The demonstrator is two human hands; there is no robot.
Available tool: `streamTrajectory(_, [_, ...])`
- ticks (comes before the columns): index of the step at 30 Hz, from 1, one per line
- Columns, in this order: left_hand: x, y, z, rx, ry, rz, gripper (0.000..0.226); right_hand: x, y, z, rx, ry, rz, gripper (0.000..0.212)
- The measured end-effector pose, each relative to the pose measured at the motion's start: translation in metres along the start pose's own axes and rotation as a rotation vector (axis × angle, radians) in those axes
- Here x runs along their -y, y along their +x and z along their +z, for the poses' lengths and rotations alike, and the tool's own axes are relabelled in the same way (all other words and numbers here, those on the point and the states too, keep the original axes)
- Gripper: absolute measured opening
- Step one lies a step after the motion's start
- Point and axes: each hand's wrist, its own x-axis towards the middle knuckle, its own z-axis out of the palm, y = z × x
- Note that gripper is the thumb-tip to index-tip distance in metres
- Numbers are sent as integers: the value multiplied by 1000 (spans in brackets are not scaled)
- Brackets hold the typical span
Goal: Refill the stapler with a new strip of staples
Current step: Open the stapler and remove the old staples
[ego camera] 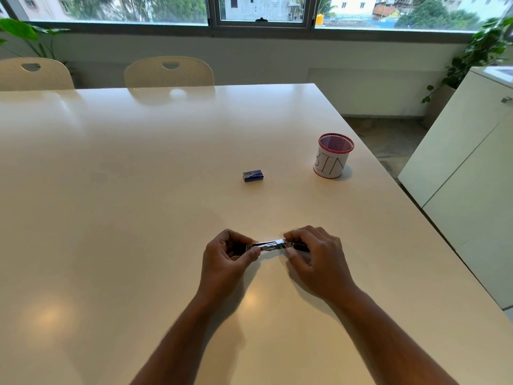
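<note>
Both hands meet over the near middle of the white tabletop (138, 190), holding a small stapler (270, 245) between them. The stapler lies roughly level, its long side running left to right, with its bright metal middle section showing in the gap between the hands. The left hand (224, 259) has its fingers curled over the stapler's dark left end, with the thumb tip pressed against the near side of the metal part. The right hand (313, 254) grips the dark right end in the same way, fingers curled over the top and thumb on the near side. Whether the stapler touches the tabletop or is held just above it cannot be told.

Farther back on the tabletop, well apart from the hands, lies a small blue staple box (253, 175), flat and closed as far as can be seen. To its right, near the tabletop's right edge, stands an upright red mesh cup (334, 159) wrapped in white paper lettered "BIN". Two cream chairs (169, 72) stand at the far side, below a window (263, 12).
</note>
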Motion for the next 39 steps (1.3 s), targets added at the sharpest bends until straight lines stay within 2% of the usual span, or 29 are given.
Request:
streamTrajectory(4, [1,2,-7,27,-100,-24,14,-4,1,-3,25,23,18,28])
streamTrajectory(9, [5,1,-10,41,-92,25,15,-4,1,-2,45,31,-3,24])
streamTrajectory(14, [10,-2,-3,-11,-38,107,22,-8,0,-1,-6,73,-25,24])
streamTrajectory(18, [13,-8,1,-97,149,322,33,-9,-4,2,-119,25,-118,29])
streamTrajectory(20, [16,-7,-1,-123,305,406,37,-10,-5,3,-113,-22,-155,32])
streamTrajectory(22, [17,-6,-1,-130,389,399,38,-12,-4,5,-93,-36,-143,34])
streamTrajectory(26, [18,-5,-2,-119,395,426,39,-15,-2,8,-117,-44,-151,34])
streamTrajectory(32, [18,-3,-2,-136,288,294,33,-11,-2,9,-204,-89,-135,28])
streamTrajectory(36, [21,-1,-2,-143,232,247,34,-3,-4,8,-133,-124,-101,30])
streamTrajectory(39, [22,-1,-1,-106,224,275,36,6,-3,10,-50,-196,-83,49])
